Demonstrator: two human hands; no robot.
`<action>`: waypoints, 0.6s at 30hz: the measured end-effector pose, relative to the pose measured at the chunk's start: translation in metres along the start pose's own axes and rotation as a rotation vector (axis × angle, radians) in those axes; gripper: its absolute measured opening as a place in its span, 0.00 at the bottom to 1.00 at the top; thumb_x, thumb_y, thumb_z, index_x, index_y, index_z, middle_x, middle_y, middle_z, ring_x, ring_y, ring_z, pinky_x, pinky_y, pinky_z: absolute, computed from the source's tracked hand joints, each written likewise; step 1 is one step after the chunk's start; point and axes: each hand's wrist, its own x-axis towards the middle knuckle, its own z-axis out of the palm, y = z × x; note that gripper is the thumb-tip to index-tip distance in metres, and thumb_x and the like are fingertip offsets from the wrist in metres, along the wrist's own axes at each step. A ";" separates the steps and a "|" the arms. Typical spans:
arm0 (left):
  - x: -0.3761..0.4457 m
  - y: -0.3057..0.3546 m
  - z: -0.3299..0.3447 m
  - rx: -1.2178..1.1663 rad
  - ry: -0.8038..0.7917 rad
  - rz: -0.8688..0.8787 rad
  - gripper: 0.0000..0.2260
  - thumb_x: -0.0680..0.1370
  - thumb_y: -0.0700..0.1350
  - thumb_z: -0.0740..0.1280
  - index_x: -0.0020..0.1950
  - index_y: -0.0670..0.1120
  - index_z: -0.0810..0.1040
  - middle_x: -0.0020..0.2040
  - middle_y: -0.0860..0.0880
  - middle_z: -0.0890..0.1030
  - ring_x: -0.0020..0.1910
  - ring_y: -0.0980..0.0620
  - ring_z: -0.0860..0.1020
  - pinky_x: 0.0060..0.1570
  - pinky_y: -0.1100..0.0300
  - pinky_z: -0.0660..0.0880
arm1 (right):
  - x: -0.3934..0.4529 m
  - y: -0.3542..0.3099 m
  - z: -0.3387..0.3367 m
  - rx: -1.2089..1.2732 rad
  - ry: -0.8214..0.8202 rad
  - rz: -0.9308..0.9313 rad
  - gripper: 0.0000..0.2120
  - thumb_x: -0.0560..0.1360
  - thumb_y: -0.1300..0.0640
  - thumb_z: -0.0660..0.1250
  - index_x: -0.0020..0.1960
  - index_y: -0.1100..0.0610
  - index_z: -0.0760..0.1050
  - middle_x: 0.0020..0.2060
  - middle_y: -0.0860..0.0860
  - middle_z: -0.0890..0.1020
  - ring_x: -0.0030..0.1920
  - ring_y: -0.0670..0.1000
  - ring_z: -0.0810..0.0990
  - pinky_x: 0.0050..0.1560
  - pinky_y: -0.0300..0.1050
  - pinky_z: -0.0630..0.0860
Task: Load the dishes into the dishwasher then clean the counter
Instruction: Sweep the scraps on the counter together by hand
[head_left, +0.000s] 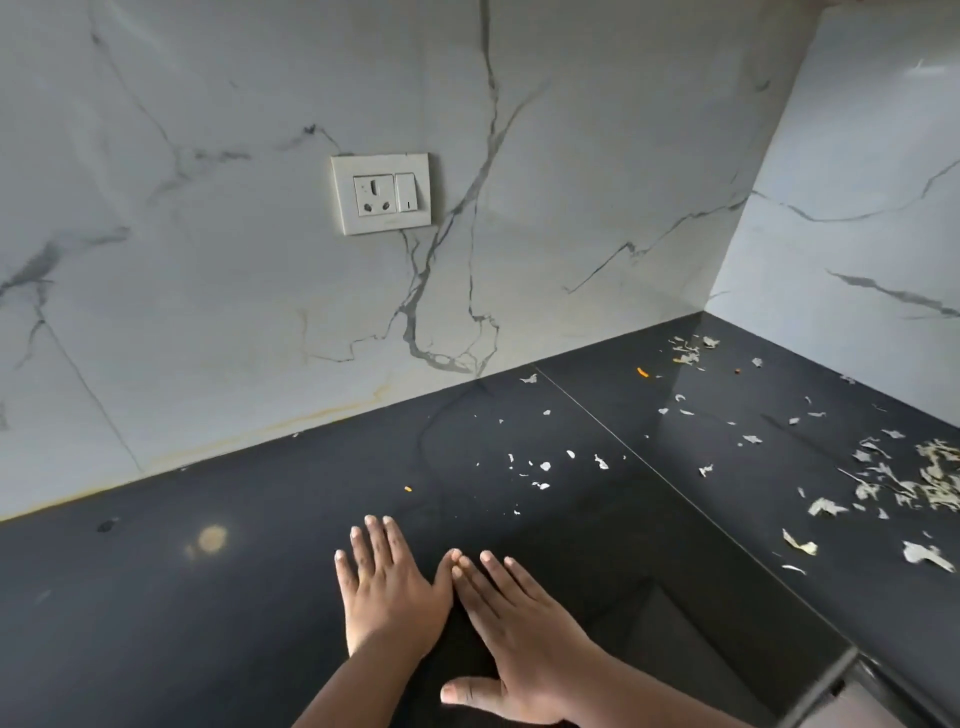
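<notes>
Marble-veined wall panels meet at a corner above the dark counter; a socket plate sits on the back panel. We see no dishes and no dishwasher in view, so we cannot confirm the loading step. We judge the cleaning step unfinished: pale scraps lie scattered toward the right corner, with a few orange bits near them. Our left hand and right hand rest flat on the counter, fingers straight, holding nothing, fingertips touching. No cloth is visible.
</notes>
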 end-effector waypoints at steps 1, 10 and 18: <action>0.010 0.001 0.000 0.000 0.001 0.001 0.41 0.76 0.69 0.42 0.78 0.42 0.38 0.78 0.44 0.39 0.76 0.46 0.36 0.74 0.48 0.35 | 0.010 0.002 -0.003 -0.014 0.045 -0.039 0.49 0.73 0.24 0.44 0.78 0.59 0.41 0.78 0.51 0.42 0.78 0.54 0.40 0.74 0.49 0.38; 0.112 0.018 0.005 -0.007 0.023 -0.006 0.39 0.77 0.67 0.40 0.78 0.41 0.38 0.79 0.44 0.40 0.77 0.47 0.36 0.75 0.50 0.36 | 0.085 0.033 -0.014 0.084 -0.042 -0.062 0.52 0.71 0.23 0.42 0.76 0.60 0.29 0.75 0.52 0.30 0.72 0.49 0.24 0.74 0.51 0.32; 0.152 0.094 0.022 0.002 -0.040 0.154 0.33 0.80 0.61 0.42 0.78 0.43 0.40 0.79 0.45 0.40 0.77 0.49 0.37 0.75 0.54 0.36 | 0.098 0.091 -0.007 0.113 -0.027 0.118 0.51 0.71 0.23 0.39 0.76 0.61 0.29 0.75 0.55 0.29 0.72 0.53 0.23 0.73 0.52 0.28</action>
